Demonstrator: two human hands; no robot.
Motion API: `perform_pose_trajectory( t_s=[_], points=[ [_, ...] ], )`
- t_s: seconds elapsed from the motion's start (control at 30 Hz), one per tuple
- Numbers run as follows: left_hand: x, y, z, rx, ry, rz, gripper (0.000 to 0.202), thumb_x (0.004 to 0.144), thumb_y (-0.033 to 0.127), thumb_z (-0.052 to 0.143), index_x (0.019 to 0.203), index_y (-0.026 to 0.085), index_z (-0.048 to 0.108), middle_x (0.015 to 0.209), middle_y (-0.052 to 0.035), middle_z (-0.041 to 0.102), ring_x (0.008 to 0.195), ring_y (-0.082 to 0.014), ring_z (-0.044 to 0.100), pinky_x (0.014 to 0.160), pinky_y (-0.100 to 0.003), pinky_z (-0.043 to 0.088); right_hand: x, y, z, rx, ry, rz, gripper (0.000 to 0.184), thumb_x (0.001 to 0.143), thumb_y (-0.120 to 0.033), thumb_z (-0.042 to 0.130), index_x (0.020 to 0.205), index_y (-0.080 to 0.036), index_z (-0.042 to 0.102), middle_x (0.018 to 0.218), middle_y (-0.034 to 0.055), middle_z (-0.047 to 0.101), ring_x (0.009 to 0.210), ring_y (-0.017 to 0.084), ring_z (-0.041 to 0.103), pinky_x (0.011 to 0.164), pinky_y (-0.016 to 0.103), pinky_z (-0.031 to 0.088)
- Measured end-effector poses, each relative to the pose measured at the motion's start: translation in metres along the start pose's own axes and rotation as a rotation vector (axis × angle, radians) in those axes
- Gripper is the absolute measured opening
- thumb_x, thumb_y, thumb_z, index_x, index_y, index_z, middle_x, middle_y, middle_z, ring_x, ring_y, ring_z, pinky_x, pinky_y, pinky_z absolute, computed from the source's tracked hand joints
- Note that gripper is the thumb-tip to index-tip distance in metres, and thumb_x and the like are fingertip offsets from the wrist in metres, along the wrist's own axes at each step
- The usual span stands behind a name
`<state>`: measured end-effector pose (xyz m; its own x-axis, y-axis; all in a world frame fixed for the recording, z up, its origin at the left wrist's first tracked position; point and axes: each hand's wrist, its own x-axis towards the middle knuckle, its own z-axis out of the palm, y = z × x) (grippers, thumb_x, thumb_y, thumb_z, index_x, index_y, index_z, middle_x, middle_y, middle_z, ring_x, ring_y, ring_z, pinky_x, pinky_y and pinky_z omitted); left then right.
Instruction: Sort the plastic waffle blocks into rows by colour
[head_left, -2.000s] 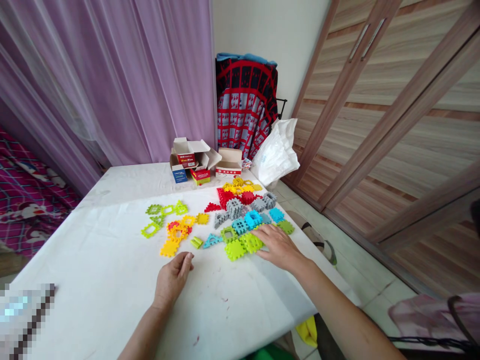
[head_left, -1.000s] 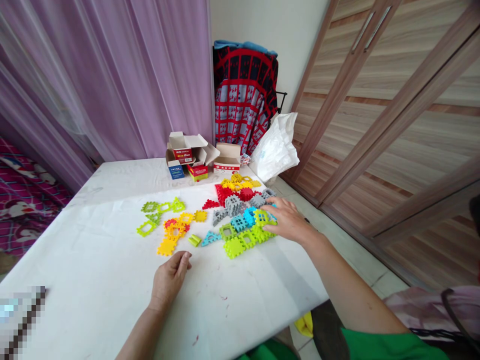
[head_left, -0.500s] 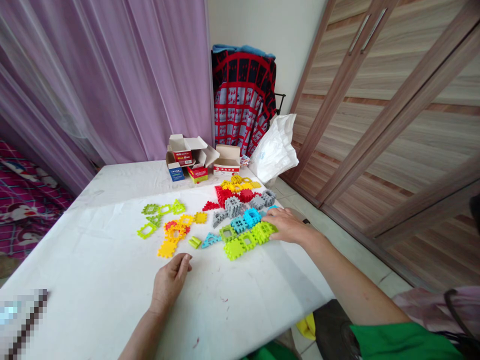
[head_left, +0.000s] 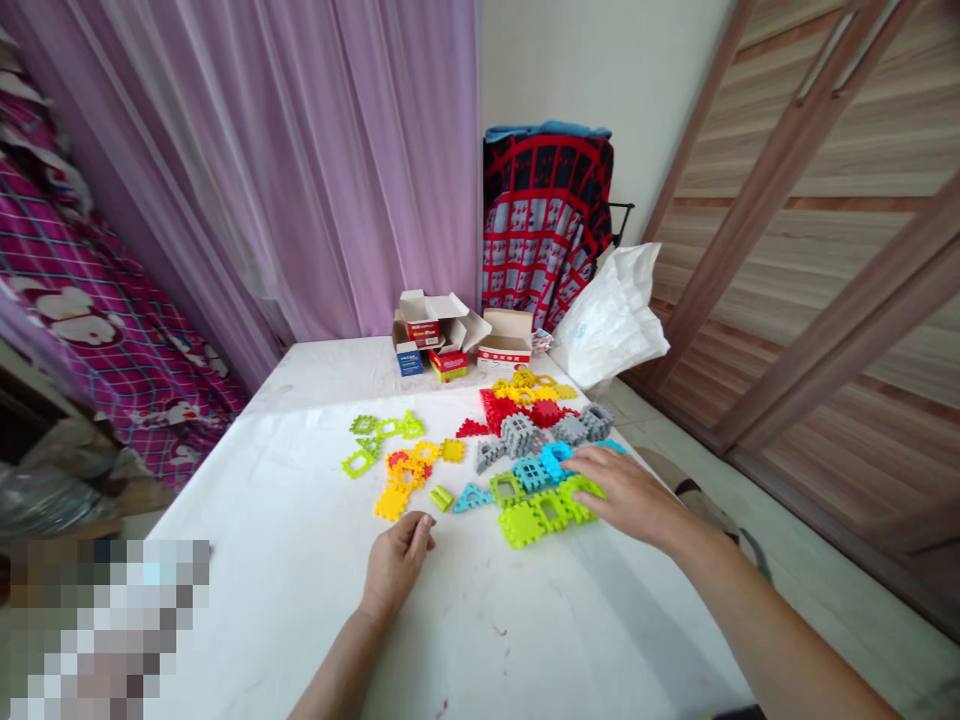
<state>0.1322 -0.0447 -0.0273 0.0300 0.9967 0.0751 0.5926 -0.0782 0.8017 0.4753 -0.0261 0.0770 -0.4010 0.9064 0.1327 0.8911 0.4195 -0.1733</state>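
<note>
My left hand [head_left: 400,562] rests on the white table with its fingers curled in; whatever they hold, if anything, is hidden. Just beyond it lie small light-green pieces [head_left: 442,498] and a blue triangular block [head_left: 472,497]. My right hand [head_left: 630,495] reaches over the right end of a row of lime-green interlocking blocks [head_left: 523,525], fingers stretched out. Its fingertips are close to a bright-blue block [head_left: 556,460]; whether they touch it, I cannot tell. Left of that is a blue window block [head_left: 530,473].
Farther back are grey blocks [head_left: 517,435], red blocks [head_left: 499,408] and yellow blocks [head_left: 523,380]. Orange-yellow blocks [head_left: 405,475] and green frames [head_left: 360,460] lie to the left. Open cardboard boxes [head_left: 502,340] and a white plastic bag [head_left: 611,320] stand at the back.
The view has turned left, so everything appears farther right. My right hand has shifted slightly toward the lime-green blocks. My left hand stays curled on the table.
</note>
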Motion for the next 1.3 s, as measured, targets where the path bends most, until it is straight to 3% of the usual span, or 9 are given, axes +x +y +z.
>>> perform_pose_trajectory(
  t_s=[0.1, 0.23, 0.33, 0.47, 0.7, 0.87, 1.03, 1.17, 1.3],
  points=[
    [0.007, 0.0, -0.008, 0.045, 0.051, 0.024, 0.04, 0.091, 0.05, 0.036, 0.084, 0.022, 0.063, 0.063, 0.001, 0.067, 0.057, -0.0135, 0.064, 0.057, -0.022, 0.048, 0.013, -0.023, 0.017, 0.075, 0.034, -0.072, 0.03, 0.085, -0.025, 0.052, 0.112, -0.025, 0.065, 0.114, 0.0062, 0.062, 0.107, 0.023, 0.055, 0.093, 0.038, 0.041],
    [0.03, -0.009, -0.041, 0.321, 0.221, 0.036, 0.032, 0.092, 0.042, 0.039, 0.096, 0.023, 0.064, 0.084, -0.0012, 0.072, 0.075, -0.0143, 0.067, 0.069, -0.023, 0.05, 0.025, -0.049, 0.033, 0.151, 0.018, -0.132, 0.029, 0.083, -0.022, 0.052, 0.109, -0.026, 0.066, 0.113, 0.0054, 0.062, 0.105, 0.022, 0.056, 0.092, 0.037, 0.043],
    [0.051, -0.023, -0.072, 0.43, 0.313, -0.015, 0.029, 0.088, 0.039, 0.048, 0.107, 0.022, 0.062, 0.113, -0.0083, 0.066, 0.101, -0.021, 0.062, 0.087, -0.031, 0.047, 0.027, -0.061, 0.039, 0.183, -0.017, -0.156, 0.029, 0.084, -0.023, 0.053, 0.109, -0.026, 0.066, 0.117, 0.0055, 0.061, 0.108, 0.022, 0.055, 0.095, 0.038, 0.043],
    [0.072, -0.042, -0.092, 0.526, 0.327, -0.091, 0.036, 0.08, 0.038, 0.059, 0.111, 0.019, 0.062, 0.118, -0.0136, 0.063, 0.108, -0.0285, 0.058, 0.093, -0.04, 0.042, 0.021, -0.072, 0.046, 0.214, -0.029, -0.153, 0.029, 0.085, -0.024, 0.052, 0.11, -0.026, 0.066, 0.12, 0.006, 0.06, 0.112, 0.023, 0.054, 0.096, 0.038, 0.043],
    [0.075, -0.058, -0.088, 0.481, 0.33, -0.134, 0.03, 0.078, 0.041, 0.062, 0.1, 0.022, 0.066, 0.11, -0.0113, 0.069, 0.111, -0.0295, 0.056, 0.095, -0.041, 0.037, 0.002, -0.082, 0.065, 0.232, -0.056, -0.125, 0.027, 0.087, -0.025, 0.051, 0.109, -0.026, 0.067, 0.123, 0.007, 0.06, 0.116, 0.023, 0.054, 0.099, 0.039, 0.044],
    [0.069, -0.058, -0.088, 0.298, 0.42, -0.135, 0.025, 0.084, 0.039, 0.053, 0.096, 0.023, 0.068, 0.106, -0.0085, 0.07, 0.106, -0.0242, 0.06, 0.096, -0.038, 0.04, -0.005, -0.092, 0.078, 0.277, -0.077, -0.102, 0.028, 0.087, -0.028, 0.051, 0.11, -0.025, 0.068, 0.124, 0.008, 0.061, 0.116, 0.024, 0.055, 0.099, 0.038, 0.045],
    [0.053, -0.049, -0.083, 0.018, 0.551, -0.223, 0.054, 0.089, 0.056, 0.031, 0.094, 0.017, 0.067, 0.092, -0.0109, 0.069, 0.086, -0.0217, 0.065, 0.075, -0.034, 0.052, -0.006, -0.101, 0.088, 0.34, -0.021, -0.115, 0.027, 0.087, -0.028, 0.051, 0.108, -0.025, 0.068, 0.121, 0.0081, 0.063, 0.113, 0.024, 0.058, 0.097, 0.039, 0.048],
    [0.025, -0.025, -0.064, -0.208, 0.448, -0.24, 0.065, 0.083, 0.067, 0.032, 0.094, 0.014, 0.067, 0.075, -0.0065, 0.067, 0.06, -0.0149, 0.062, 0.052, -0.026, 0.049, -0.001, -0.108, 0.09, 0.378, 0.019, -0.138, 0.03, 0.086, -0.023, 0.051, 0.111, -0.025, 0.066, 0.119, 0.0075, 0.064, 0.111, 0.023, 0.059, 0.096, 0.038, 0.049],
    [-0.002, 0.005, -0.04, -0.453, 0.189, -0.304, 0.06, 0.071, 0.07, 0.051, 0.083, 0.014, 0.069, 0.053, 0.0011, 0.056, 0.044, -0.0096, 0.05, 0.042, -0.021, 0.039, 0.005, -0.123, 0.085, 0.385, 0.096, -0.089, 0.045, 0.082, -0.02, 0.055, 0.126, -0.024, 0.057, 0.127, 0.0078, 0.061, 0.117, 0.023, 0.056, 0.101, 0.04, 0.046]
  ],
)
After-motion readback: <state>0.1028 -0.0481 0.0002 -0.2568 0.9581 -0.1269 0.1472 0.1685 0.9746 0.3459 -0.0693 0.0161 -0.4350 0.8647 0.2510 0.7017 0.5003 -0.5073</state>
